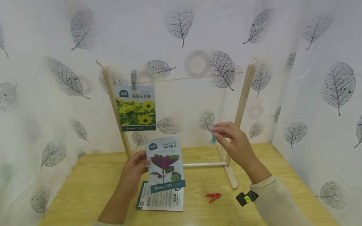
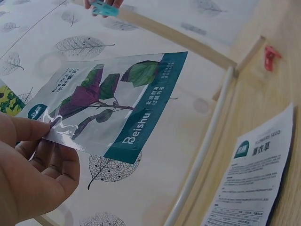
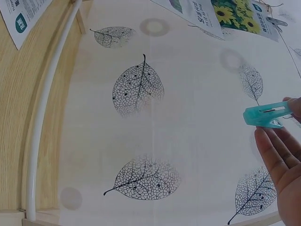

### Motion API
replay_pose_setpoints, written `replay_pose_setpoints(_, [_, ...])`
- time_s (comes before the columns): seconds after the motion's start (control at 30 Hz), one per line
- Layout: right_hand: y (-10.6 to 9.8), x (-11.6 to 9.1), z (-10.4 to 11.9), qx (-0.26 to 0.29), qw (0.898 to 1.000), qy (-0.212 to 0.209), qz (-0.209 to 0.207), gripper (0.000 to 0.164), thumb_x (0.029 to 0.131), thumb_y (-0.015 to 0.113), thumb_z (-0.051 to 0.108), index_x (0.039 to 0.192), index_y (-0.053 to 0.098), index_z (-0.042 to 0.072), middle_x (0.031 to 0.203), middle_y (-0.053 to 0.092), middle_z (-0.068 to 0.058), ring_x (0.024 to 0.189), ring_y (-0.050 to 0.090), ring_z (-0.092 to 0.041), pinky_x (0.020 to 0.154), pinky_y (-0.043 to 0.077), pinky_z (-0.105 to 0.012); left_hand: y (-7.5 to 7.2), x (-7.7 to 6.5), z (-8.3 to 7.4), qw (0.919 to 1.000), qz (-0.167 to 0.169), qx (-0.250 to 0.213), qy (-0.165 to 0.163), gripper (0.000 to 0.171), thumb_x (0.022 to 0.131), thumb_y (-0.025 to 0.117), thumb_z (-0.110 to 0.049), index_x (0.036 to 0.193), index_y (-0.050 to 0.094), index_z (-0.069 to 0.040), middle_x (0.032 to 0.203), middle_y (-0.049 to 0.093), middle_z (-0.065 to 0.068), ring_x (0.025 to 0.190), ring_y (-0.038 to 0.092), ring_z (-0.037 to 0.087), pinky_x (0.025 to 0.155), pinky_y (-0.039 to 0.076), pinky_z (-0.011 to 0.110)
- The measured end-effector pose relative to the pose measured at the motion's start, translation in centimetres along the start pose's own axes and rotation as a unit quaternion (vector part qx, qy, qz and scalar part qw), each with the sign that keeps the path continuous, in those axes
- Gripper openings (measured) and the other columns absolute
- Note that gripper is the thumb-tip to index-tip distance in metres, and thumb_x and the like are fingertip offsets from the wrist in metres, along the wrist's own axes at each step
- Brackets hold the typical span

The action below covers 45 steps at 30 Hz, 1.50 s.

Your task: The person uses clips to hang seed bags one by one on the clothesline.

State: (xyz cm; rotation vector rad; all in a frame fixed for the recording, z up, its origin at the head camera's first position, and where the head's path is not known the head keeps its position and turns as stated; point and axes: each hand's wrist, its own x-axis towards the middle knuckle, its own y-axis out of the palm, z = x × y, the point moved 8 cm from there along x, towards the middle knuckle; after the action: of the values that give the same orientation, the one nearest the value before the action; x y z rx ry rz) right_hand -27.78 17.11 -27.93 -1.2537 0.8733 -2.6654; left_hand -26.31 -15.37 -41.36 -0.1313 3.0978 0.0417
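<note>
My left hand (image 1: 135, 169) pinches a seed packet (image 1: 166, 161) with a purple-leaved plant on it by its left edge, thumb in front. In the left wrist view the same packet (image 2: 113, 99) is held clear of the table. Between thumb and fingers my right hand (image 1: 234, 141) holds a teal clothespin (image 3: 265, 115), raised near the right post. A sunflower seed packet (image 1: 137, 110) hangs from a string (image 1: 189, 78), clipped by a grey clothespin (image 1: 134, 80) near the left post.
The string runs between two posts of a wooden stand (image 1: 243, 100), joined below by a white rod (image 1: 204, 164). More seed packets (image 1: 162, 202) lie stacked on the wooden table (image 1: 93, 191). A red clothespin (image 1: 213, 197) lies right of them. Leaf-printed curtains surround the table.
</note>
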Motion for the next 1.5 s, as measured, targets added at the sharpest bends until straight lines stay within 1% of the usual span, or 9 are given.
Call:
replay_pose_setpoints(0.2, [-0.2,0.6,0.7,-0.002,1.000,-0.012,0.000,0.021,0.095,0.066,0.000,0.114,0.074,0.006,0.121,0.067,-0.010,0.108,0.065,-0.018,0.090,0.052,-0.011,0.1,0.3,-0.2,1.0000,0.004,-0.001,0.007,0.030,0.100,0.059,-0.013,0.130,0.062,-0.010,0.125,0.066,0.006,0.107,0.062,0.020,0.094,0.053,0.031])
replay_pose_setpoints(0.37, [-0.4,1.2,0.9,-0.010,1.000,-0.018,0.002,0.021,0.094,0.067,0.001,0.114,0.073,0.005,0.121,0.066,-0.011,0.108,0.064,-0.014,0.091,0.052,-0.010,0.4,0.3,-0.9,0.9998,0.009,0.007,0.019,0.031,0.100,0.058,-0.010,0.130,0.062,-0.010,0.129,0.066,0.010,0.107,0.063,0.021,0.093,0.054,0.033])
replay_pose_setpoints(0.6, [-0.7,1.8,1.5,-0.014,1.000,-0.016,0.009,0.022,0.095,0.067,0.004,0.115,0.074,0.009,0.123,0.066,-0.006,0.109,0.062,-0.008,0.092,0.052,-0.013,0.6,0.3,-1.4,0.9997,0.012,0.013,0.017,0.032,0.100,0.056,-0.009,0.132,0.061,-0.011,0.132,0.064,0.009,0.110,0.060,0.022,0.096,0.052,0.034])
replay_pose_setpoints(0.77, [-0.8,2.2,2.0,-0.023,0.999,-0.033,0.012,0.022,0.095,0.067,0.003,0.116,0.073,0.008,0.123,0.066,-0.008,0.107,0.064,-0.015,0.092,0.052,-0.013,0.8,0.4,-1.9,0.9994,0.013,0.011,0.031,0.034,0.099,0.057,-0.006,0.132,0.061,-0.008,0.130,0.064,0.013,0.107,0.061,0.020,0.092,0.054,0.027])
replay_pose_setpoints(0.87, [-0.9,2.5,2.4,-0.023,0.999,-0.044,0.010,0.022,0.094,0.067,0.001,0.115,0.073,0.007,0.121,0.066,-0.010,0.106,0.064,-0.018,0.091,0.052,-0.014,0.9,0.4,-2.2,0.9992,0.015,0.007,0.037,0.035,0.098,0.057,-0.004,0.133,0.060,-0.006,0.129,0.064,0.014,0.106,0.062,0.019,0.092,0.054,0.028])
replay_pose_setpoints(1.03, [-0.9,3.0,2.9,-0.023,0.998,-0.051,0.010,0.022,0.094,0.068,0.002,0.114,0.073,0.008,0.121,0.067,-0.012,0.107,0.063,-0.017,0.091,0.053,-0.016,0.9,0.3,-2.5,0.9989,0.018,0.010,0.042,0.036,0.099,0.057,-0.006,0.135,0.059,-0.008,0.131,0.063,0.014,0.106,0.062,0.018,0.094,0.053,0.029])
replay_pose_setpoints(1.23, [-0.8,3.6,3.5,-0.024,0.997,-0.066,0.008,0.023,0.093,0.069,0.002,0.115,0.074,0.011,0.122,0.067,-0.009,0.103,0.064,-0.016,0.088,0.055,-0.021,0.9,0.4,-2.6,0.9990,0.019,0.005,0.041,0.034,0.099,0.057,-0.006,0.134,0.060,-0.008,0.130,0.065,0.013,0.105,0.063,0.018,0.093,0.054,0.028])
replay_pose_setpoints(1.37, [-0.7,3.9,3.9,-0.021,0.997,-0.079,0.003,0.023,0.093,0.069,0.001,0.114,0.073,0.009,0.123,0.067,-0.007,0.102,0.064,-0.016,0.088,0.054,-0.019,1.0,0.5,-2.9,0.9988,0.019,0.000,0.046,0.034,0.099,0.057,-0.004,0.132,0.061,-0.005,0.128,0.065,0.013,0.103,0.063,0.017,0.091,0.054,0.027])
replay_pose_setpoints(1.5, [-0.6,4.2,4.3,-0.011,0.996,-0.092,-0.001,0.023,0.092,0.069,-0.001,0.113,0.073,0.007,0.121,0.067,-0.012,0.103,0.064,-0.017,0.089,0.054,-0.018,1.2,0.6,-3.0,0.9990,0.019,0.006,0.040,0.033,0.099,0.057,-0.005,0.132,0.061,-0.006,0.129,0.065,0.013,0.105,0.062,0.017,0.090,0.054,0.027])
